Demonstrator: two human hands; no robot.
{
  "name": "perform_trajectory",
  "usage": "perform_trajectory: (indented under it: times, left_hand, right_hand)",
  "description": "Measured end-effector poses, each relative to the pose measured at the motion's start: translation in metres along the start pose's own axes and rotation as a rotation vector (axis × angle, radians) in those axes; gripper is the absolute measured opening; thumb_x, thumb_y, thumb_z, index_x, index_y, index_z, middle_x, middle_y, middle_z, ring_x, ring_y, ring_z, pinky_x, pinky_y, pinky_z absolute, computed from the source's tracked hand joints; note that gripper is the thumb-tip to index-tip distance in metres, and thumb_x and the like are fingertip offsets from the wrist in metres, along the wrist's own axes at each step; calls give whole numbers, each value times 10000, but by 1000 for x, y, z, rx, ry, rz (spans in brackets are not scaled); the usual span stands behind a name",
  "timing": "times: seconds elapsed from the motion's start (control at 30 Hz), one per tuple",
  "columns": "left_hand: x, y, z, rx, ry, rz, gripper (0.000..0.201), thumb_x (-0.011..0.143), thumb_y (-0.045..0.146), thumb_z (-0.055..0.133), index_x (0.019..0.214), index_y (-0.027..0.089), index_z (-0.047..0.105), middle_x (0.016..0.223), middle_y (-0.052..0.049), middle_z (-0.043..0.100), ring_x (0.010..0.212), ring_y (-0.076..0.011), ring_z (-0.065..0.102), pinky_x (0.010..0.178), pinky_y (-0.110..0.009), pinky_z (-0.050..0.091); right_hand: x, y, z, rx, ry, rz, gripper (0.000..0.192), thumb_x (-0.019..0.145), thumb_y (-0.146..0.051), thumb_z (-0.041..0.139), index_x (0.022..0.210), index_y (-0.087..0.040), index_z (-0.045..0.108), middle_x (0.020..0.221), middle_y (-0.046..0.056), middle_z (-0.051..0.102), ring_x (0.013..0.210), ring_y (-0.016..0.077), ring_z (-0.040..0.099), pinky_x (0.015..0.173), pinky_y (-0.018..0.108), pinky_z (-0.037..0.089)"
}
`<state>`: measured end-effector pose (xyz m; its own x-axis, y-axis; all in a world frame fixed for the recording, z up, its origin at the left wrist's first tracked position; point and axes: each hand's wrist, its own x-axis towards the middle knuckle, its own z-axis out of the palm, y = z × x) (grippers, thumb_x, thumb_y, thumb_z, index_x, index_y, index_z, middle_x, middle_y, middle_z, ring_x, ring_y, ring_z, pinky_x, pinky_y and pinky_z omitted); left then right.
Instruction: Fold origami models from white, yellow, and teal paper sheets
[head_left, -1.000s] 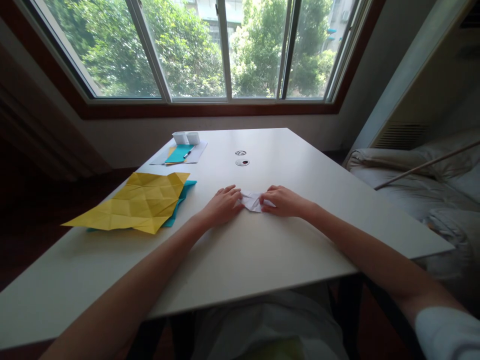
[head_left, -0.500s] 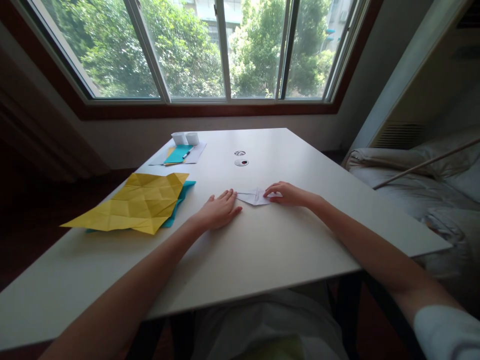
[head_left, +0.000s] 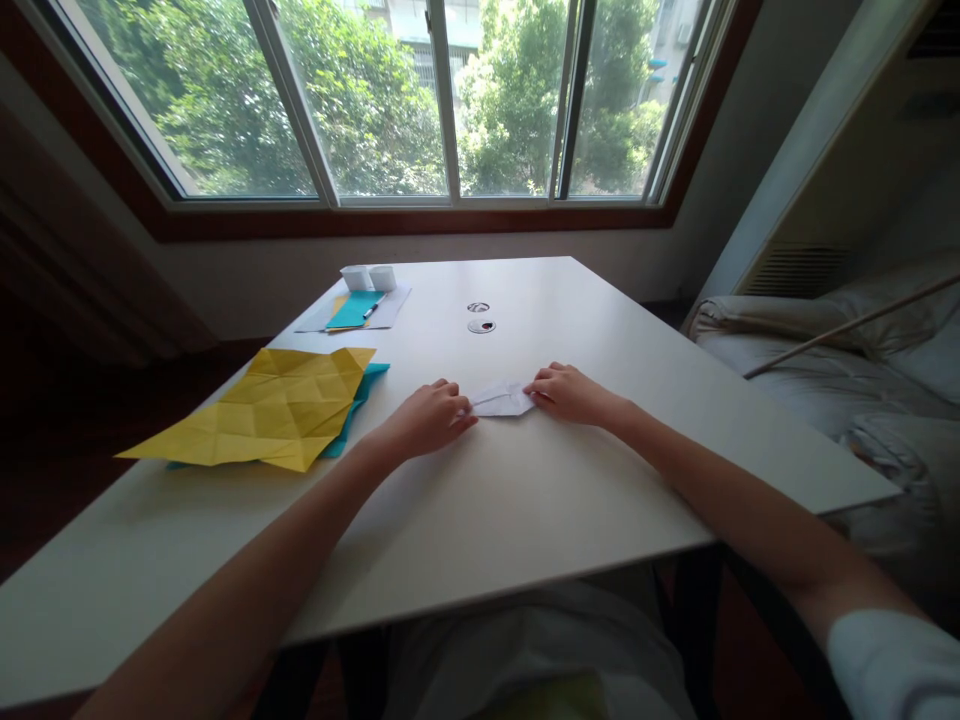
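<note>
paper [head_left: 501, 401] small, white, partly folded on counter [head_left: 525, 500]; left hand [head_left: 424, 418] curled on its left tip, right hand [head_left: 566, 392] pinched its right edge. more folds looked left.

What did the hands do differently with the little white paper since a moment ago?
The left hand, lying flat on the table half a second ago, has curled and moved back to pinch the left end of the white paper. The right hand stays on the right end. The yellow sheet and blue sheet have not moved.
</note>
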<state>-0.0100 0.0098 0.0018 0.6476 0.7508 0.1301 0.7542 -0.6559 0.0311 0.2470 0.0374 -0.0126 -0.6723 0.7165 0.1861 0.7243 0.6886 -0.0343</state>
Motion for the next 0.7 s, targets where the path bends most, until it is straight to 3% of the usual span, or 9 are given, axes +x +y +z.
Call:
perform_trajectory:
  times: [0.17, 0.4, 0.53, 0.7]
  left_hand:
    - [0, 4, -3, -47, 8, 69, 251, 817, 400, 509, 848, 202, 659, 882, -76, 616, 882, -221, 545, 745, -324, 442]
    - [5, 10, 4, -71, 34, 111, 212, 857, 284, 446, 969, 196, 603, 961, -72, 642, 956, -210, 548, 823, -335, 447]
    - [7, 12, 10, -109, 20, 144, 279, 861, 204, 386, 1057, 227, 583, 1075, -51, 631, 1019, -186, 548, 882, -327, 429]
    - [8, 17, 9, -57, 27, 74, 233, 844, 336, 455, 996, 232, 598, 986, -51, 648, 946, -206, 576, 823, -331, 445]
  right_hand:
    - [-1, -7, -4, -40, -3, 40, 319, 873, -353, 452, 1058, -174, 641, 984, 131, 634, 938, 253, 547, 801, 365, 399]
    - [0, 3, 1, 193, 34, -127, 337, 838, -276, 514, 1162, -193, 560, 1099, 102, 598, 1000, 220, 539, 855, 353, 415]
    - [0, 1, 3, 262, 25, -195, 247, 849, -247, 497, 1067, -229, 613, 1010, 72, 626, 954, 196, 553, 849, 337, 407]
    - [0, -6, 2, 226, 30, -197, 288, 791, -396, 579, 1013, -223, 640, 923, 76, 616, 867, 198, 556, 796, 321, 407]
